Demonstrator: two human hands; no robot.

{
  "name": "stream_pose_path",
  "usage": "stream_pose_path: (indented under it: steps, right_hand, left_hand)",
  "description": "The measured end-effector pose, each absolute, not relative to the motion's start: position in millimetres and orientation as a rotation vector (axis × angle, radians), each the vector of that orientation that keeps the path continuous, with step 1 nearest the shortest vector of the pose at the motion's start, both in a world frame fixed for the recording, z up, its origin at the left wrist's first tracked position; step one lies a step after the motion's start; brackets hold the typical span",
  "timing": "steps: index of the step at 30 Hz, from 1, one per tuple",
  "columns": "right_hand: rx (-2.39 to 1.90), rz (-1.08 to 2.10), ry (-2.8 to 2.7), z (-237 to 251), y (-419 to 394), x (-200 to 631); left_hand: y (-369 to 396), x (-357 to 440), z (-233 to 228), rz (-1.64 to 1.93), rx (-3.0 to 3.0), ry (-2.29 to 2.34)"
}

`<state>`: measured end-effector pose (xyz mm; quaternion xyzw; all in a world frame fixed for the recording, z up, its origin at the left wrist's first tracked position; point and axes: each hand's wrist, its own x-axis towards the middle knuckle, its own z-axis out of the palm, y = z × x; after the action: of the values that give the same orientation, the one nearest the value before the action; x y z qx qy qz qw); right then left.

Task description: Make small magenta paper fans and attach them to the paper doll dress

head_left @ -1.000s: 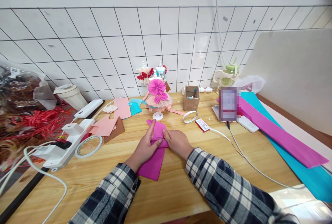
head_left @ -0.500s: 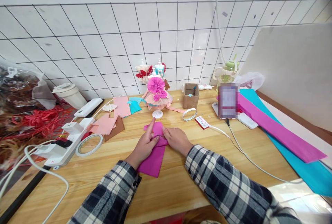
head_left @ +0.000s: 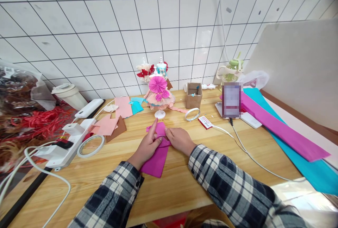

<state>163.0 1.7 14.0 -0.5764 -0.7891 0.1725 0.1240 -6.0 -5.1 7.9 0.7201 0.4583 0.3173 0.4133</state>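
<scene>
A piece of magenta crepe paper [head_left: 157, 166] lies on the wooden table in front of me, with a raised or folded part [head_left: 160, 129] between my hands. My left hand [head_left: 145, 147] grips that part from the left, its thumb pressed on it and its index finger stretched forward. From the right, the closed fingers of my right hand [head_left: 181, 140] pinch the same part along its edge. A thin line runs between my thumbs; whether it is a crease or a slim tool I cannot tell. Just beyond stands a small dress-form figure [head_left: 160, 99] with pink paper rosettes.
On the left are a power strip [head_left: 75, 147], a tape roll [head_left: 91, 146] and peach paper scraps [head_left: 105, 124]. Rightward stand a small cardboard box [head_left: 194, 99], another tape roll [head_left: 192, 114], a phone [head_left: 231, 100] with a cable, and long magenta [head_left: 285, 129] and blue sheets.
Both hands stay nearly in place on the magenta paper, with only a slight shift of the fingers at the fold. The whole view has tilted slightly.
</scene>
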Motion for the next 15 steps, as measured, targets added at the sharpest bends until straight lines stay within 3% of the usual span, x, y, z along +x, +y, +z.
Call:
stream_pose_path:
  steps: [15]
  right_hand:
    - [-1.682,0.445,-2.361,15.4,1.6,163.1]
  left_hand:
    - [-5.4,-4.6,8.0,0.758,1.804,1.171]
